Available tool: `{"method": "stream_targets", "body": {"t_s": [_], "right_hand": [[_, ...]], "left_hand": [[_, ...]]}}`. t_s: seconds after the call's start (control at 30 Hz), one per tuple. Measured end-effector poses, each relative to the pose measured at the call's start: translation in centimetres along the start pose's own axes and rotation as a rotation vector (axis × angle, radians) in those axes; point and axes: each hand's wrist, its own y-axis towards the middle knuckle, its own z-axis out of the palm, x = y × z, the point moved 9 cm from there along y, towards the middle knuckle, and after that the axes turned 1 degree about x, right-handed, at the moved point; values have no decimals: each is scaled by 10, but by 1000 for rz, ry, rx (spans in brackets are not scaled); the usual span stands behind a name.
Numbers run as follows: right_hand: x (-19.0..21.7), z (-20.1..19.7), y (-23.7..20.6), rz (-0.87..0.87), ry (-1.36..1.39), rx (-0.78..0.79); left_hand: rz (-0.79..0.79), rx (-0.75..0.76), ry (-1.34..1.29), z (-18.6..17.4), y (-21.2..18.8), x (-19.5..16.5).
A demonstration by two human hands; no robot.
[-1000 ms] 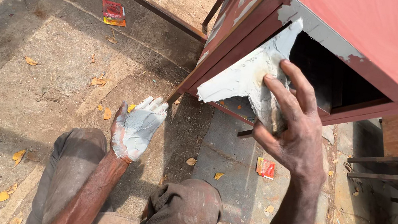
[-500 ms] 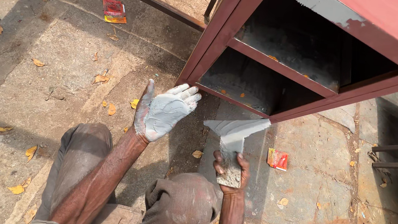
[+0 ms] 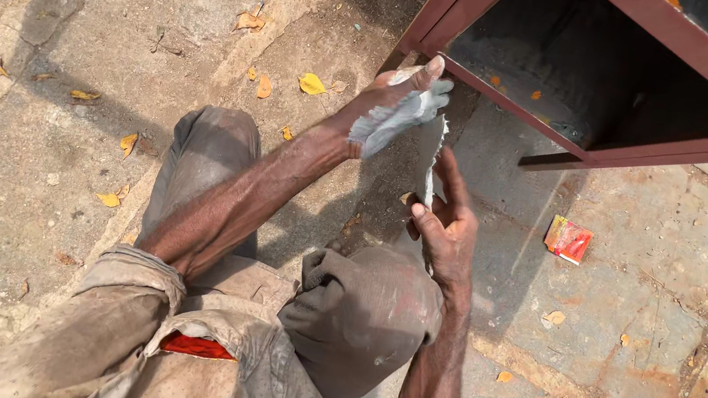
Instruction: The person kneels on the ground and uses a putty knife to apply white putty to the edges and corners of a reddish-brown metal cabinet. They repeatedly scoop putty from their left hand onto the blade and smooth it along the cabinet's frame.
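Putty loaded, cabinet unfilled.
Right hand [image 3: 447, 230] grips the putty blade [image 3: 429, 159]; putty-caked left hand [image 3: 396, 110], half-open, wipes it beside the red cabinet [image 3: 510, 101].

Outdoor work yard, paved. Ground of rough, stained stone slabs [image 3: 629, 305] with dry yellow leaves [image 3: 311, 84] scattered left and far, and a small red packet [image 3: 568, 240] lying at right. Far right stands a red-brown painted metal cabinet frame [image 3: 661, 48], open-fronted, in hard sunlight with sharp shadows.
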Motion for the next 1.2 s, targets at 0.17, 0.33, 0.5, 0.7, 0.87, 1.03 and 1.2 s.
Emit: {"method": "stream_targets", "body": {"t_s": [0.17,0.33,0.5,0.7,0.87,1.03,1.2], "right_hand": [[-29,12,-6,123,-199,231],[-17,-25,-6,96,796,-35],[78,-74,-5,-450,1018,13],[207,-101,32,-859,-1056,-900],[216,-115,69,-925,-1056,-916],[216,-116,87,-975,-1047,-927],[206,-105,78,-828,-1047,-868]], "left_hand": [[-129,-15,69,1,17,10],[-134,-66,-301,-9,18,-19],[-188,-141,-383,-40,-19,14],[-300,-261,-481,-59,-54,68],[-344,-329,-518,-84,-77,84],[-361,-352,-574,-99,-85,98],[-366,-341,-549,-96,-85,104]]}}
